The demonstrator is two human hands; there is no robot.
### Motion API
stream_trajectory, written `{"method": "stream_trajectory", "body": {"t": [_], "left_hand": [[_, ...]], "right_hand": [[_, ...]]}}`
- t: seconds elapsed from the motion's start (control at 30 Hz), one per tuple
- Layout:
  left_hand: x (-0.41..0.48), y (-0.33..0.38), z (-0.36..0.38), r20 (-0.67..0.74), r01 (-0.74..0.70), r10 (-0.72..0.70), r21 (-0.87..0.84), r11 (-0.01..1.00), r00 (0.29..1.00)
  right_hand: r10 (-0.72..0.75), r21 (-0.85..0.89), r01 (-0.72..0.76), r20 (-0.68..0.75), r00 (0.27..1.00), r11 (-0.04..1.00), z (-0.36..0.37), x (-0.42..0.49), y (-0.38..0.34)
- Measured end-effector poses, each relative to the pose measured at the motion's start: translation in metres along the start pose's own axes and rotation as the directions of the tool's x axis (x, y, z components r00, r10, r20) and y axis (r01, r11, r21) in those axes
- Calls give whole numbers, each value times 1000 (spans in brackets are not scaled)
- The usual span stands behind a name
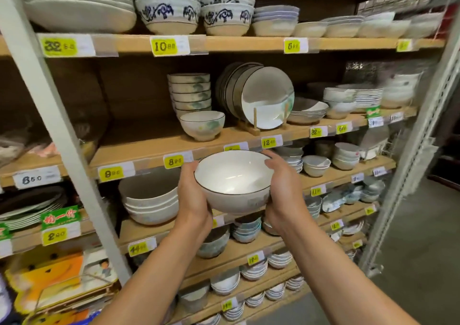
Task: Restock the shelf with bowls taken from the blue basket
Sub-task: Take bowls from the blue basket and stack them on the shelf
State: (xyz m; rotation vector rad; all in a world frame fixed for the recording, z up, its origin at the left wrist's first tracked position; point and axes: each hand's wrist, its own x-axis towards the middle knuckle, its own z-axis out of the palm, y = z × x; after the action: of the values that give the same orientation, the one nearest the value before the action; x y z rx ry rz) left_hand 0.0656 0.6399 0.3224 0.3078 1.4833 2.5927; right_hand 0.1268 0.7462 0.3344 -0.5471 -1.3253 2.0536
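Observation:
I hold a white bowl (232, 181) with a thin dark rim between both hands, upright, in front of the wooden shelf edge (154, 148). My left hand (193, 195) grips its left side and my right hand (282, 192) grips its right side. On the shelf just above sits a matching single bowl (202, 125), with a tall stack of similar bowls (190, 92) behind it. A sliver of blue (95, 317) shows at the bottom edge; whether it is the blue basket I cannot tell.
Upright plates (263, 98) lean in a wooden rack to the right of the single bowl. Larger bowls (149, 202) are stacked on the shelf below. A white metal upright (59, 135) runs diagonally at left. Yellow price tags line the shelf edges.

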Motion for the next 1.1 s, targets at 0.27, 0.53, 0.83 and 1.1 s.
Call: {"method": "stream_trajectory", "body": {"t": [0.27, 0.53, 0.83, 1.1], "left_hand": [[66, 8, 17, 95, -2, -2, 40, 999, 995], [161, 25, 25, 107, -81, 73, 79, 994, 992], [234, 50, 35, 135, -91, 71, 150, 984, 988], [281, 47, 35, -50, -114, 132, 267, 957, 990]], "right_hand": [[18, 40, -19, 29, 999, 999, 28, 60, -19], [7, 58, -10, 49, 999, 998, 82, 133, -27], [-3, 114, -11, 127, 992, 993, 123, 200, -37], [97, 43, -107, 199, 975, 993, 152, 254, -32]]}}
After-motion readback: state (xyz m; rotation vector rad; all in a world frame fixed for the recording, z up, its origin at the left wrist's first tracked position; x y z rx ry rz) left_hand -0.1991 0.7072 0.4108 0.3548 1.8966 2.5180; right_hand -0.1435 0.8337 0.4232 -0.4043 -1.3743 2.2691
